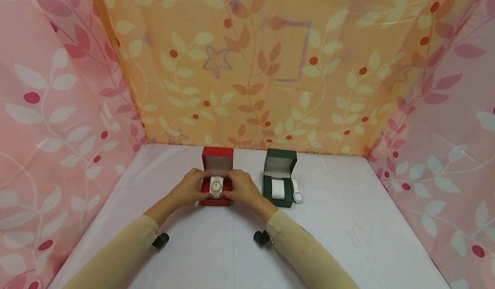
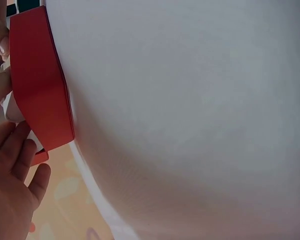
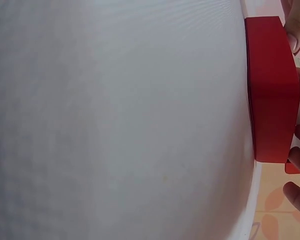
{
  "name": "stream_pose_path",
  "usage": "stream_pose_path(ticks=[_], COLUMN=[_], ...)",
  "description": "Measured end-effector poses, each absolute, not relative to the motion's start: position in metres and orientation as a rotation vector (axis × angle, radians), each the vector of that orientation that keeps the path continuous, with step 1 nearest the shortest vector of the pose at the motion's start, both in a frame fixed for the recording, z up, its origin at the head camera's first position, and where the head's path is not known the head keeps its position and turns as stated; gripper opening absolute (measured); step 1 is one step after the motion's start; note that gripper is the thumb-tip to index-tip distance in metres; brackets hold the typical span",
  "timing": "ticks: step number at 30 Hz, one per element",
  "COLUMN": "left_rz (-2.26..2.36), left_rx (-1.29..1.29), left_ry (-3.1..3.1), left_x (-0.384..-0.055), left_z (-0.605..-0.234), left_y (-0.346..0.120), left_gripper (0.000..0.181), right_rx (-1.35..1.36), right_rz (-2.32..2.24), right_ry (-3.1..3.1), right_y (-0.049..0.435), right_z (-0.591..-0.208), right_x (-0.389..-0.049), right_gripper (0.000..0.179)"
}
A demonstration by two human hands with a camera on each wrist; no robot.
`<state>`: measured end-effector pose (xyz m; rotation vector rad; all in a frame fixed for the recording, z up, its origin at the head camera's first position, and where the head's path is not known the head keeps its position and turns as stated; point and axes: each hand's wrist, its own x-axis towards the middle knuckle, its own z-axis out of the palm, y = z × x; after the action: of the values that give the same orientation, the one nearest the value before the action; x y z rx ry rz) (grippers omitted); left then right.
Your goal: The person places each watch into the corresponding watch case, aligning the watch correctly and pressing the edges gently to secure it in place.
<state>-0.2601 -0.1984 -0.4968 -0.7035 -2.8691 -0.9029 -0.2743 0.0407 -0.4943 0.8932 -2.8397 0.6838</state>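
Note:
A red watch box (image 1: 215,202) stands with its lid up. In it sits a wristwatch (image 1: 216,187) with a round face and pale strap, around a white cushion. My left hand (image 1: 190,188) reaches in from the left and my right hand (image 1: 242,188) from the right. Thumbs near the front and fingers toward the back, they pinch the watch and its cushion at both sides. In the wrist views the red box (image 2: 40,80) hides much of the watch, and the fingertips (image 3: 296,42) come over its rim.
Right of the red box stands an open green watch box (image 1: 288,203) with a bare white cushion (image 1: 278,190). Against its right side lies a second watch (image 1: 298,197) with a squarish face and white strap. Patterned cloth walls (image 1: 251,65) surround the white-covered table (image 1: 348,237).

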Motion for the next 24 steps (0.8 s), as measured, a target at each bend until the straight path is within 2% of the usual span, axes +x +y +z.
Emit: stream_pose_path(ticks=[24], left_rz=[-0.871], left_rx=[-0.755], left_ry=[-2.864], left_x=[-0.2601], left_z=[-0.4901], left_y=[-0.1994], left_gripper=[0.063], right_rx=[0.945], right_rz=[0.604], right_ry=[-2.843], right_y=[0.0447], right_z=[-0.4923], right_x=[-0.2755], right_gripper=[0.057])
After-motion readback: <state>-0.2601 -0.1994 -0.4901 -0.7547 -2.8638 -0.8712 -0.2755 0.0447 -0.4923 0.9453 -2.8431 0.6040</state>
